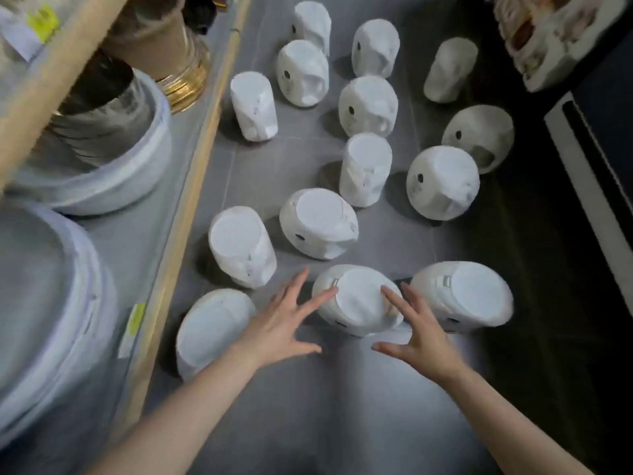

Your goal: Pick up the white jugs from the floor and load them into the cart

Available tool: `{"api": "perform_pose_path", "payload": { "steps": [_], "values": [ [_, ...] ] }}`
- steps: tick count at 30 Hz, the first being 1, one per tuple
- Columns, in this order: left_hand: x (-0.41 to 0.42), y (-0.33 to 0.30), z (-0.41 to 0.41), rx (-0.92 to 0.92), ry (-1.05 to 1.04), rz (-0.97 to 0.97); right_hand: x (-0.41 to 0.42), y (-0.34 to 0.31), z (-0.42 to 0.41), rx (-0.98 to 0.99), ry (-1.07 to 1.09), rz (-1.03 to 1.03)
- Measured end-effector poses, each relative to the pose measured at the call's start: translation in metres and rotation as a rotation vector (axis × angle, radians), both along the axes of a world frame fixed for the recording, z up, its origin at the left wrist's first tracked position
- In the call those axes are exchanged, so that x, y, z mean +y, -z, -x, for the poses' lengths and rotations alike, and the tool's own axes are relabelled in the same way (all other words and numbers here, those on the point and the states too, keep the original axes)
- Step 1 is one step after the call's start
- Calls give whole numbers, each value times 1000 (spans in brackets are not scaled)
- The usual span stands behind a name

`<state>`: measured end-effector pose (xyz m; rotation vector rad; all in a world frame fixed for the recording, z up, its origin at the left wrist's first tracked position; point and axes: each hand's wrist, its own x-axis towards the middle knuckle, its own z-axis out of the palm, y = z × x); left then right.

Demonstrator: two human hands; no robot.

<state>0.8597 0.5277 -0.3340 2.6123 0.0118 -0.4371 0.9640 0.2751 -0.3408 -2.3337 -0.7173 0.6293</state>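
Both hands are spread open right at the nearest white jug point(356, 299), one on each side of it. The left hand point(284, 323) has its fingers splayed with the tips at the jug's left edge, and the right hand point(419, 332) mirrors that on the other side, fingertips just reaching the flat pale base. Nothing is gripped yet, thumbs stick out toward each other below the jug. Can't tell if the fingers actually touch it, it's blurry. More jugs point(368, 104) lie scattered on the grey tiled floor point(308, 406) beyond the hands, all matte white and rounded, upside down. Left of the left hand runs a shelf with a wooden edge point(178, 241) holding big white bowls point(102, 159).
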Motion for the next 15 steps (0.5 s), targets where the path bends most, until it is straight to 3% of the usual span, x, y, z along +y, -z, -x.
{"api": "perform_pose_path", "payload": {
  "steps": [7,11,15],
  "values": [
    [-8,142,-44,-287,-26,168,-7,127,-27,-230,-10,-236],
    [-16,155,-54,-387,-123,300,6,141,-25,-348,1,-384],
    [-11,142,-56,-298,-218,420,16,122,-24,-283,59,-416]
  ]
}}
